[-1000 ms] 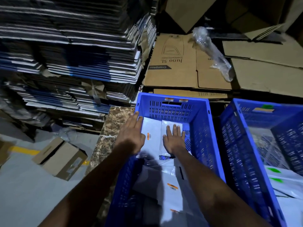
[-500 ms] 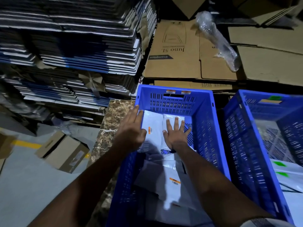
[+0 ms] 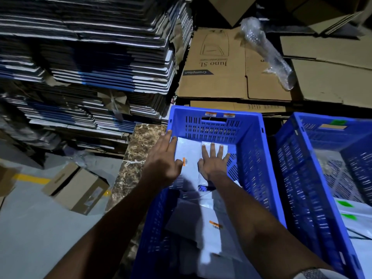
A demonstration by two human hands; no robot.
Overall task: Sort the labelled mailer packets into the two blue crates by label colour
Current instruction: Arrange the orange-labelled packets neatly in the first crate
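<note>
**Head cam check: both hands flat in the orange-label crate**

Head view is all I've got, so I'm going off that. Both arms reach forward into the left crate (image 3: pixel 259 158), the blue one with two orange stickers on its far rim. I see my left hand (image 3: pixel 164 165) over the crate's left wall, fingers straight and close together, tips up by the far-left corner. It holds nothing; whether it actually presses the packet under it or just hovers, I can't tell from this angle.

My right hand (image 3: pixel 213 164) lies palm down with fingers spread wide, flat on a white packet (image 3: pixel 214 146) at the far end of the crate floor. Just beside it to the left sits another white packet (image 3: pixel 188 150) with a small orange label near its lower edge, right between the two hands. Closer to me, under my forearms, more white packets are piled loosely, one of them (image 3: pixel 213 234) showing an orange label.

Next crate over, the right crate (image 3: pixel 298 178) stands just beside the first, with a green sticker on its far rim and white packets with green labels (image 3: pixel 346 210) in its near part.

Around all this: a tall stack of flattened cartons (image 3: pixel 90 57) on the left, brown cardboard sheets (image 3: pixel 217 63) behind the crates with a roll of bubble wrap (image 3: pixel 265 51) lying on them, a small cardboard box (image 3: pixel 76 188) on the grey floor, and a marble slab (image 3: pixel 138 150) touching the left crate's side.
</note>
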